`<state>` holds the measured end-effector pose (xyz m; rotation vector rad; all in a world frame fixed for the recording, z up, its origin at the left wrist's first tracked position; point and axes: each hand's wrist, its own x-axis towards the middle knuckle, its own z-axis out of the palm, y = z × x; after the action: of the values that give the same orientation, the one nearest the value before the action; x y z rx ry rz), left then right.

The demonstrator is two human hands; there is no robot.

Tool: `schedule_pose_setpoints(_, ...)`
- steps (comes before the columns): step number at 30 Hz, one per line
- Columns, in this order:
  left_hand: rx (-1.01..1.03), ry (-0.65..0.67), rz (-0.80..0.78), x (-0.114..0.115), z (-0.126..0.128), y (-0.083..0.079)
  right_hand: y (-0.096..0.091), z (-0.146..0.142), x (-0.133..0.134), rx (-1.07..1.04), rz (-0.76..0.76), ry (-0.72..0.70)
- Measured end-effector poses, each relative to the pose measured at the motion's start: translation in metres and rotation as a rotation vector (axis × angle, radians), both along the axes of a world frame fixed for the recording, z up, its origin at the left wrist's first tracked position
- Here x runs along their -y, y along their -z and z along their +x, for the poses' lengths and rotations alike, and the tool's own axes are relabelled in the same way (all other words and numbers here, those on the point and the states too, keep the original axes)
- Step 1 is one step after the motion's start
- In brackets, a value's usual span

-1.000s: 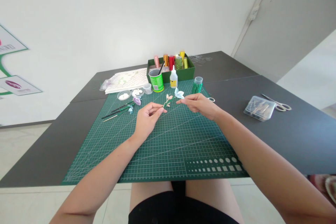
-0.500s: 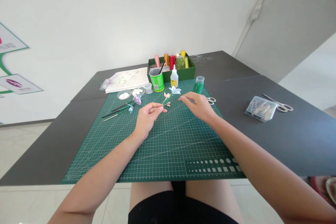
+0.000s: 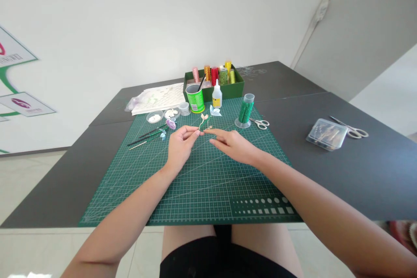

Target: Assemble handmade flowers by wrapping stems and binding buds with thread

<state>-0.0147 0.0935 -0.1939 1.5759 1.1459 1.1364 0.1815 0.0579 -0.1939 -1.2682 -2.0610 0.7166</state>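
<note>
My left hand is closed in a pinch on the thin stem of a small cream flower spray, whose pale petals and buds stand above the fingertips. My right hand has its index finger stretched out to the stem, close to the left fingertips; its thumb is apart below. Whether a fine thread runs between the hands is too small to tell. Behind them a light blue flower lies on the green cutting mat. A spool of green thread stands upright to the right, beside white-handled scissors.
At the back are a green box of coloured thread spools, a green can and a glue bottle. Small dishes, a purple flower and thin sticks lie left. A clear plastic case and more scissors are right.
My right hand has moved left and down from near the spool to the stem, its index finger now extended. The green spool and scissors show more fully. My left hand keeps its pinch.
</note>
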Motion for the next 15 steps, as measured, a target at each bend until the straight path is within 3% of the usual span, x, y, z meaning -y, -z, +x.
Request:
schedule_pose_setpoints(3,-0.039,-0.022,0.013,-0.003,-0.001,0.001,-0.001,0.002,0.001,0.109,0.110,-0.001)
schedule_pose_setpoints(7,-0.141,-0.020,0.028,-0.007,-0.004,0.005,0.001,0.005,0.002,0.176,0.233,-0.113)
schedule_pose_setpoints(10,-0.269,0.022,0.049,-0.011,-0.006,0.008,-0.003,0.008,0.003,0.024,0.241,-0.156)
schedule_pose_setpoints(15,-0.548,0.220,0.156,-0.008,-0.007,0.010,-0.019,0.017,0.005,-0.364,0.022,-0.029)
